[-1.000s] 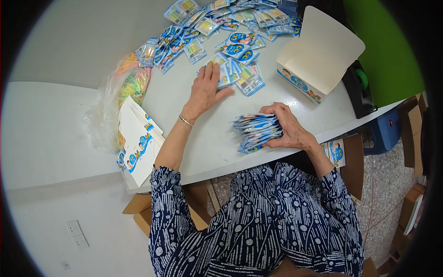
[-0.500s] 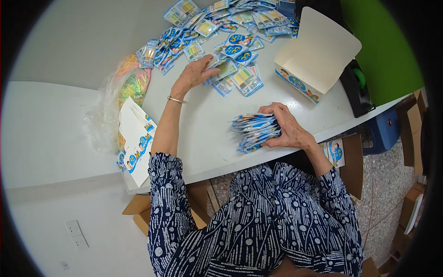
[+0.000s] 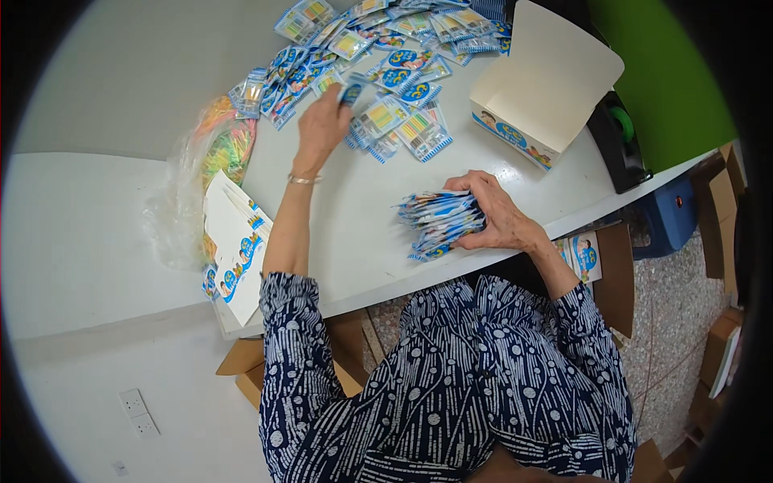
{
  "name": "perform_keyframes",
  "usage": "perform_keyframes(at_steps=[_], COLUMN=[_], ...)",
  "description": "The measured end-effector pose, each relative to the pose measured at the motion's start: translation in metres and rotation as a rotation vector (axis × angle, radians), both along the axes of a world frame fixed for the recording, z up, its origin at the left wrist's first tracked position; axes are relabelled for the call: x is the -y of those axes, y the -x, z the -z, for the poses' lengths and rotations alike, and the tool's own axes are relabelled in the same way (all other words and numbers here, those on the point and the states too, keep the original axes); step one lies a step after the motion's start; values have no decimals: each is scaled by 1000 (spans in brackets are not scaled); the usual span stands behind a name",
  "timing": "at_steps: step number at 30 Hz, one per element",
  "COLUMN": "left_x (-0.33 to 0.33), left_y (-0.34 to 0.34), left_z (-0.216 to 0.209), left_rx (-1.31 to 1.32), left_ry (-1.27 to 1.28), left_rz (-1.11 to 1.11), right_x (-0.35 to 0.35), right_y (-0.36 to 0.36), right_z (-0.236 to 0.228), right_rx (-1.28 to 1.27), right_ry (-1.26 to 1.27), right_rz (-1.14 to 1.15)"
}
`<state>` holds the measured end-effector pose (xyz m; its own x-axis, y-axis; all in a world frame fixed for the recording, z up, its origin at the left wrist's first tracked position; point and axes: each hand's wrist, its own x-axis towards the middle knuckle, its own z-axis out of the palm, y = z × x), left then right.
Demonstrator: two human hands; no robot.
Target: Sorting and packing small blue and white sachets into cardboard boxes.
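My right hand [image 3: 499, 213] is closed round a thick stack of small blue-and-white packets [image 3: 439, 219], which stand on edge on the table near its front side. Farther off to the left, my left hand [image 3: 322, 125] pinches one small packet [image 3: 352, 91], lifted and tilted, with some blur. Beside that hand lie several loose packets [image 3: 403, 125], flat and overlapping, some with their clear, striped faces up. A larger heap of the same packets [image 3: 322, 60] spreads along the far side of the table.
An open white carton [image 3: 555, 80] with a blue printed front stands at the right, by a black tape dispenser [image 3: 624, 145]. At the left edge lie flat printed cartons [image 3: 233, 249] and a plastic bag of coloured pieces [image 3: 229, 149]. Cardboard boxes [image 3: 616, 278] sit below the table.
My left hand has drawn back to the left from the loose packets, with one packet now raised in its fingers. My right hand still grips the stack. The whole view has shifted slightly.
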<state>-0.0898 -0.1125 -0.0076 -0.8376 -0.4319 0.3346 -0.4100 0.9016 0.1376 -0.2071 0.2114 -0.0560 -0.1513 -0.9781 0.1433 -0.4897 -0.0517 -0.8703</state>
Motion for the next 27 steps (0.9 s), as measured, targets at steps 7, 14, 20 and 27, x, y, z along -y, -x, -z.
perform_keyframes(at_steps=[7, 14, 20, 27], left_x=[-90, -121, -123, -149], left_y=[-36, -23, -11, -16], left_z=[-40, -28, 5, -5], left_rx=[155, 355, 295, 140], left_ry=[-722, -844, -644, -542], left_rz=[299, 338, 402, 213], right_x=[-2, -2, 2, -2], right_y=[5, 0, -1, 0], right_z=[8, 8, 11, 8], right_rx=[-70, -28, 33, -7], right_ry=[130, 71, 97, 22], right_rz=[-12, 64, 80, 59])
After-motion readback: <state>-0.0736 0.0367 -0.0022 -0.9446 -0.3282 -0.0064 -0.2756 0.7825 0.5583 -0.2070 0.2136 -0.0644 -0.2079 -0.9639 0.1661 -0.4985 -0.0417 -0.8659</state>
